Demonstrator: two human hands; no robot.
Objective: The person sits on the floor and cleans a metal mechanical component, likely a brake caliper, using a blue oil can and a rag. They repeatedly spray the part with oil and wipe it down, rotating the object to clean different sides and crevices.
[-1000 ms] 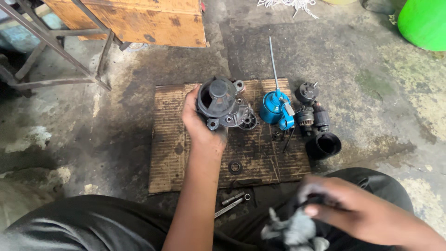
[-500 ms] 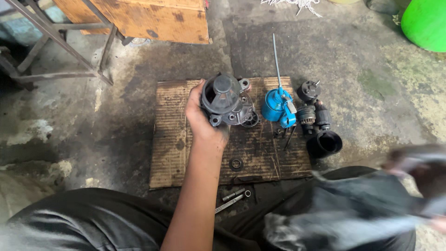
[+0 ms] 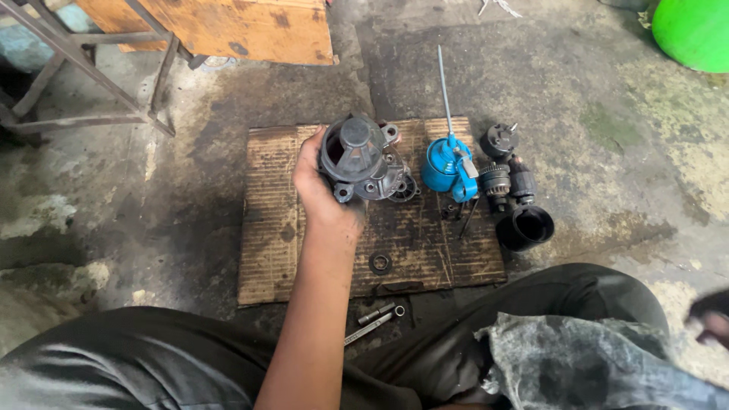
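On a workshop floor, my left hand (image 3: 323, 193) is wrapped around a dark, greasy metal housing (image 3: 361, 159), fingers curled behind it and thumb on its near edge, holding it just above the far half of a worn cardboard mat (image 3: 266, 250). The housing's round open mouth faces up toward me, with small bolt lugs showing round its rim.

My right hand (image 3: 714, 323) is only a blur at the right edge of the frame, beside a grimy grey rag (image 3: 585, 364) that lies across my dark trouser leg; I cannot tell whether the fingers are closed on the cloth or loose.

Just right of the housing, a blue oil can (image 3: 448, 167) with a long thin spout stands on the mat. Beyond it, off the mat's right edge, sits a cluster of black motor parts (image 3: 509, 178) and a black cup-shaped cap (image 3: 525, 228). A small black ring (image 3: 380, 263) lies on the mat near my wrist, and two bolts (image 3: 373, 320) rest on the concrete just below the mat. A wooden board (image 3: 228, 26) and a green tub (image 3: 695, 30) sit at the far edge.
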